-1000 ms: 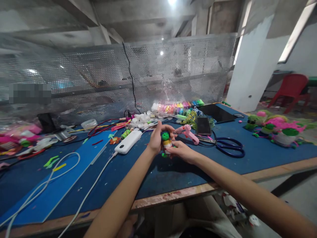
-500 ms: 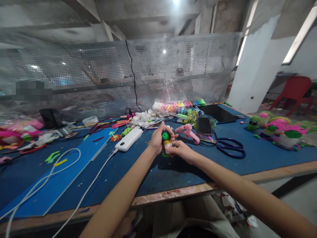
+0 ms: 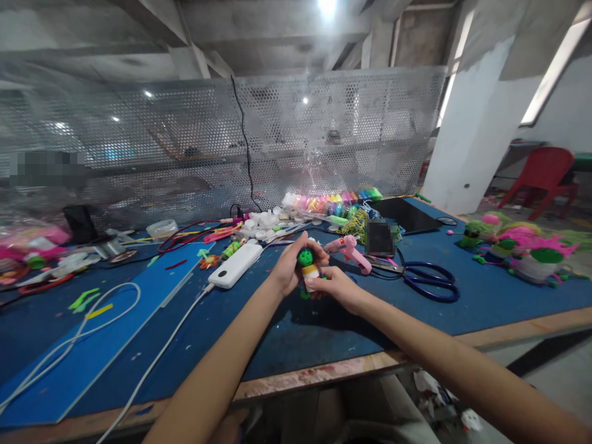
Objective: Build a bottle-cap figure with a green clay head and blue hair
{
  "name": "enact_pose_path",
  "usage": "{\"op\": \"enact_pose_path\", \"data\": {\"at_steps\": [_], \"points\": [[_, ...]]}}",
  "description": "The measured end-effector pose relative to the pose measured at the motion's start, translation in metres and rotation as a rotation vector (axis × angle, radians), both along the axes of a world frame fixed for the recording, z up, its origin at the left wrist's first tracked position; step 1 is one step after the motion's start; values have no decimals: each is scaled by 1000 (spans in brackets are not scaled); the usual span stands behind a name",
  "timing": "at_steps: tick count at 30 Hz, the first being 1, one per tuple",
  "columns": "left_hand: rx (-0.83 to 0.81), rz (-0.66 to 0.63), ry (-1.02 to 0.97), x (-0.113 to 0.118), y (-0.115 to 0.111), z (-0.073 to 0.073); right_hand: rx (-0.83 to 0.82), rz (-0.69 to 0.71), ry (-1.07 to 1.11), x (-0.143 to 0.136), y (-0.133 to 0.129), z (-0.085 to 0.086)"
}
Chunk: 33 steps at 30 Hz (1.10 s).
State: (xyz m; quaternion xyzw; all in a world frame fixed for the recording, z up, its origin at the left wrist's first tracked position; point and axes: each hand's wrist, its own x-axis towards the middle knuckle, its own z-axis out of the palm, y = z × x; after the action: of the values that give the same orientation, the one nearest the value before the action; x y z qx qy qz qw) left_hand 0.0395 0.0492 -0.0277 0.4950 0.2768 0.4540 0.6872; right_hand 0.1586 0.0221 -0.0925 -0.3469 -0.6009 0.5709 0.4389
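A small toy figure with a green round head and a yellow and white body is held above the blue table top. My left hand wraps around its left side and back. My right hand grips its lower part from the right, fingers closed on it. Both hands touch each other around the figure. The figure's lower end is hidden by my fingers.
A pink glue gun lies just beyond my hands, blue scissors to the right. A white power bank with white cable lies left. Coloured clay packs, a black tablet and finished toys lie farther off.
My hands shifted the figure slightly; the left fingers closed lower around it. The view moved a little, otherwise the table's things stay put.
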Motion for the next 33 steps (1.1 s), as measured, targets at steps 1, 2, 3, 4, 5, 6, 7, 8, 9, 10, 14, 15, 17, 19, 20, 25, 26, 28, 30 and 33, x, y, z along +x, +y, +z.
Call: {"op": "enact_pose_path", "data": {"at_steps": [1,2,3,4,5,6,7,8,9,10,14,15,17,19,20,25,26,28,30,33], "points": [[-7,-17,14,-1,0,0,-2,-3,9,0,0,0],[-12,-31,27,-2,-1,-1,-5,-7,18,1,0,1],[-13,-43,37,-3,-1,-1,-7,-9,28,2,0,1],[-10,-51,46,-3,-1,-2,-8,-12,37,2,-1,2],[-4,-58,53,-4,-1,-2,-10,-14,45,3,-1,2],[5,-63,61,-4,-1,-2,-11,-13,52,3,-1,2],[15,-69,68,-5,0,-2,-11,-11,58,3,-1,2],[28,-77,77,-5,0,-1,-12,-8,63,3,-1,2],[44,-86,86,-6,1,1,-13,-3,64,3,-1,2],[66,-94,93,-7,2,2,-15,3,63,3,-1,2],[230,-98,131,-11,3,5,-29,25,44,3,-3,3],[281,-96,151,-11,2,5,-29,29,40,3,-4,4],[379,-84,190,-10,1,2,-24,39,31,4,-5,5],[473,-53,211,-10,2,-1,-20,43,23,4,-7,7],[519,-33,218,-11,2,-2,-18,41,18,3,-7,7],[704,-31,328,-17,6,-4,-3,73,-32,4,-8,9],[727,-33,348,-18,6,-4,-1,79,-40,4,-9,9],[764,-28,372,-19,6,-4,1,76,-48,4,-9,9],[787,-36,391,-19,5,-5,2,75,-53,5,-9,8],[796,-61,407,-18,5,-5,-3,87,-59,5,-8,7]]}}
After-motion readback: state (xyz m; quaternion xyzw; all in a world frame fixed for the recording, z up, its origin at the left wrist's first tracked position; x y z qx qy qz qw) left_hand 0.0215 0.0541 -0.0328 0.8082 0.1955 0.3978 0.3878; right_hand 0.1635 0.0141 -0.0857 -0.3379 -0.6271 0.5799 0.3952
